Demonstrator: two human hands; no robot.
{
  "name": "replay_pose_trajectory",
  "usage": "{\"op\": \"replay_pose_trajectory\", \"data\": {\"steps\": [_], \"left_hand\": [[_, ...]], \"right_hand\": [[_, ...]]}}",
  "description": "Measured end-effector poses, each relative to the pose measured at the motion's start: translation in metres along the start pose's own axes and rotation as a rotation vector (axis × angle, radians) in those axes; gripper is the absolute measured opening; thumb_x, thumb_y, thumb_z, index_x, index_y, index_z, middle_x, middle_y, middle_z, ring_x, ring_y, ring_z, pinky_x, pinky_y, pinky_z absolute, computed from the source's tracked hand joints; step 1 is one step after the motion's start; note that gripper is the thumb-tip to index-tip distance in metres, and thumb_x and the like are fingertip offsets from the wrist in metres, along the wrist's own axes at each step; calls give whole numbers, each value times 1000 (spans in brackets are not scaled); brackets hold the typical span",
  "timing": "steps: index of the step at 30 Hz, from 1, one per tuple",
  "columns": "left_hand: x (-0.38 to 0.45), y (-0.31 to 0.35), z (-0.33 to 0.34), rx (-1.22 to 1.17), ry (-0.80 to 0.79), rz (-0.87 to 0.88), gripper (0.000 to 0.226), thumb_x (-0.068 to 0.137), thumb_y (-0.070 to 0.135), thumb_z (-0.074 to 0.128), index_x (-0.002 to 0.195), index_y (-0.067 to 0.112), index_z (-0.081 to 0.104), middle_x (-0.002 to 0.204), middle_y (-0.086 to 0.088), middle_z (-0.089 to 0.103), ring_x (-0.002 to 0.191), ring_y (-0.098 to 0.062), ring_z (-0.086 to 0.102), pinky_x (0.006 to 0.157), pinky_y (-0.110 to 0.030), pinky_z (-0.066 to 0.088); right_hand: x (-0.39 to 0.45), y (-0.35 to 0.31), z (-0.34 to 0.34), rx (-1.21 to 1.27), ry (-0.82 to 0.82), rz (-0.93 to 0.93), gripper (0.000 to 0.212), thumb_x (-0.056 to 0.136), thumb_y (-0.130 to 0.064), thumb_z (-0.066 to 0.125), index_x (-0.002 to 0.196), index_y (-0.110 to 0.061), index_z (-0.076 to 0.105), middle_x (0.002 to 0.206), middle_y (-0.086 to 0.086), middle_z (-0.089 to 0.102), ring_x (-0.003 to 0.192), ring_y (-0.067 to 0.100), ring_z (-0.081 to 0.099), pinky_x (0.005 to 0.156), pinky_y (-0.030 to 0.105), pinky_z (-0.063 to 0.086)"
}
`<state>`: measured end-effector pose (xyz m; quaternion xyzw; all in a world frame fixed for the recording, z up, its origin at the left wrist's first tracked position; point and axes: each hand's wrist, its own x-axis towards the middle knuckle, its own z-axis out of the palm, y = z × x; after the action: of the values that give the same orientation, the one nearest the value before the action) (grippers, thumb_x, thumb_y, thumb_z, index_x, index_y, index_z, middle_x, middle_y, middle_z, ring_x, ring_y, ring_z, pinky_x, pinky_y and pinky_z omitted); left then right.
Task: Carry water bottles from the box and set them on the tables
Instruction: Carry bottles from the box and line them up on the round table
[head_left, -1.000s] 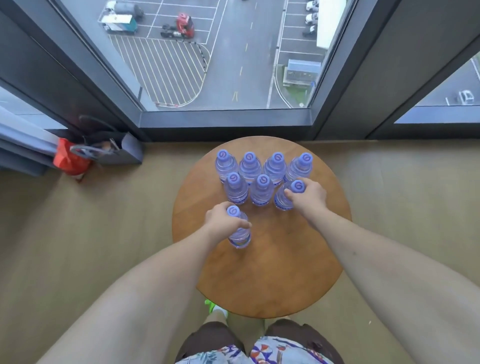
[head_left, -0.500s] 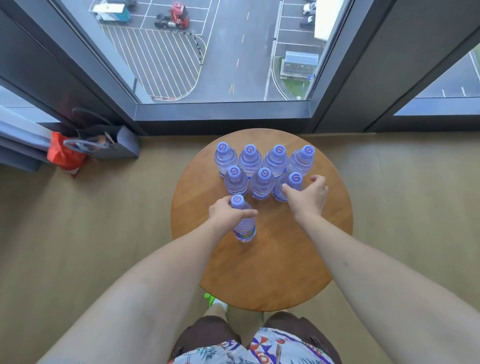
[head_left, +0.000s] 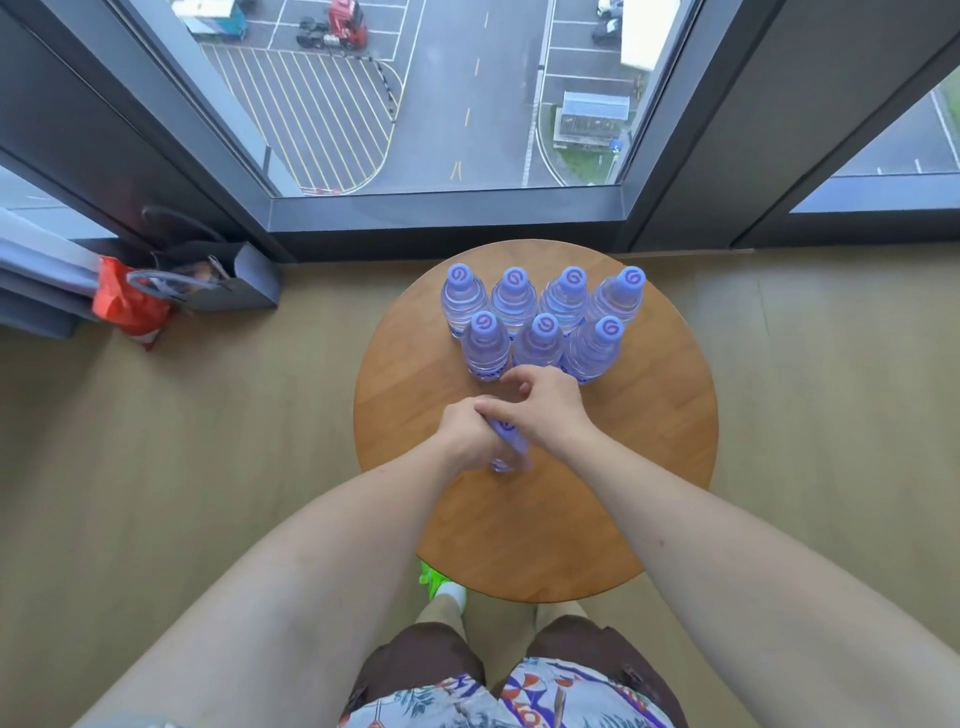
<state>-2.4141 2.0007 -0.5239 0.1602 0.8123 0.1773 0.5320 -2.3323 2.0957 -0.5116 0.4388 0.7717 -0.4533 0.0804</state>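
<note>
On the round wooden counter (head_left: 649, 457), the left hand (head_left: 465, 434) grips a clear plastic water bottle with a blue cap (head_left: 506, 441) standing near the middle. The right hand (head_left: 545, 402) hovers above it, fingers loosely curled and holding nothing, just in front of seven matching bottles (head_left: 540, 317) grouped at the far edge.

Both bare forearms reach forward and converge over the middle of the view. The left hand (head_left: 465, 434) is curled, its fingers wrapped around a bottle (head_left: 508, 440) it grips from the left. The right hand (head_left: 545, 408) lies over the bottle's top, wrist bent, fingers loosely curled, touching the left hand; whether it grips the bottle is unclear.
</note>
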Motion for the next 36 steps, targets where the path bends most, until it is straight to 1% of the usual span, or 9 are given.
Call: {"op": "replay_pose_trajectory", "data": {"steps": [3, 6, 8, 13, 18, 24, 28, 31, 36], "left_hand": [[-2, -10, -3, 32, 17, 50, 52, 39, 23, 103, 78, 32, 69, 77, 20, 70, 70, 7, 61, 44, -6, 40], [-4, -7, -3, 33, 80, 57, 36, 44, 38, 92, 71, 37, 70, 63, 20, 66, 66, -1, 60, 40, -8, 34], [-4, -6, -2, 4, 111, 55, 37, 48, 43, 91, 78, 38, 70, 68, 18, 67, 65, 4, 56, 42, -10, 36], [4, -17, -1, -105, 151, 61, 63, 63, 19, 93, 123, 24, 71, 109, 4, 74, 99, -13, 69, 83, -28, 56], [6, -21, -2, -186, 163, 61, 65, 68, 13, 92, 129, 22, 70, 112, 3, 73, 101, -19, 71, 92, -39, 60], [5, -29, -9, -150, 175, 57, 35, 84, 11, 80, 116, 26, 75, 108, 3, 75, 103, -19, 69, 91, -40, 60], [2, -31, -9, -90, 170, 32, 42, 87, 10, 73, 125, 28, 70, 113, 3, 71, 107, -22, 68, 94, -38, 58], [3, -36, -10, -79, 157, -1, 43, 87, 12, 71, 127, 28, 68, 118, 1, 70, 109, -22, 66, 95, -38, 58], [5, -42, -21, -85, 164, -46, 40, 87, 13, 69, 125, 26, 68, 125, -4, 68, 109, -27, 67, 94, -40, 59]], "right_hand": [[-3, 1, -3, -19, 25, 9, 48, 76, -56, 82, 113, -27, 75, 106, -4, 69, 107, 16, 63, 95, 32, 50], [-10, 5, -6, 58, -61, 60, 40, 72, -56, 85, 102, -30, 77, 87, -10, 66, 91, 10, 64, 78, 25, 51], [-13, 6, -8, 127, -61, 71, 35, 71, -50, 88, 96, -27, 80, 80, -9, 64, 81, 7, 61, 69, 19, 46], [-11, 0, -11, 44, 40, 5, 32, 82, -44, 81, 105, -22, 80, 93, -6, 74, 92, 10, 63, 88, 28, 51], [-11, 2, -8, -38, 90, -4, 34, 73, -40, 88, 101, -24, 76, 79, -15, 63, 92, 15, 65, 86, 31, 51], [-6, -8, -2, -127, 110, 37, 29, 82, -21, 69, 111, -18, 71, 107, 6, 72, 109, 29, 63, 89, 34, 48], [-8, -4, -4, -170, 144, 71, 55, 83, -41, 81, 132, -21, 68, 127, 3, 70, 125, 25, 59, 104, 36, 46], [-9, -4, -6, -193, 145, 100, 63, 81, -47, 82, 138, -27, 64, 135, 2, 66, 129, 24, 57, 105, 36, 46], [-9, -14, -7, -261, 98, 87, 48, 86, -14, 73, 133, -21, 67, 132, 9, 64, 126, 31, 57, 99, 34, 46]]}}
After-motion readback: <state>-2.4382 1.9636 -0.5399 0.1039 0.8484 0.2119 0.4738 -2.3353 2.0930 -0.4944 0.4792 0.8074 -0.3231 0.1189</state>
